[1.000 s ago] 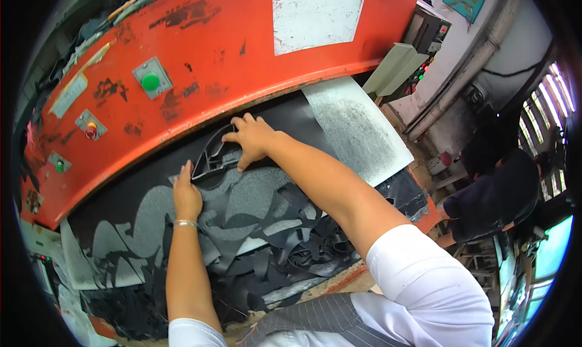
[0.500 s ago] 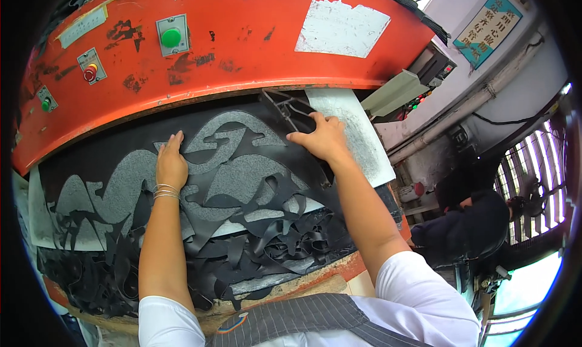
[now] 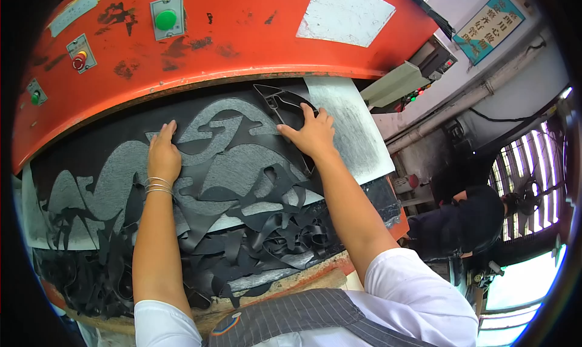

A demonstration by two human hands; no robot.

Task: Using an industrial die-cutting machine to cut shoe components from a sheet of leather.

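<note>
My left hand (image 3: 163, 156) lies flat on a black sheet (image 3: 91, 138), its fingers stretched out and close together, with bracelets at the wrist. The sheet has several curved openings cut in it, through which a grey surface shows. Toward the sheet's right end, my right hand (image 3: 313, 132) grips a metal cutting die (image 3: 272, 101), an open frame of thin strip with cross braces. Thumb and fingers are on the die's sides, and the palm hides part of it. The die sits over an uncut part of the sheet.
A white board (image 3: 348, 123) lies under the sheet. Black offcuts (image 3: 233, 244) pile along the near edge. The red machine beam (image 3: 242, 44) spans the far side, with a green button (image 3: 165, 20) and a red button (image 3: 79, 60). Another person (image 3: 461, 223) is at the right.
The die has shifted slightly left with my right hand and looks flatter against the sheet. My left hand stays on the same part of the sheet. The whole view has moved a little.
</note>
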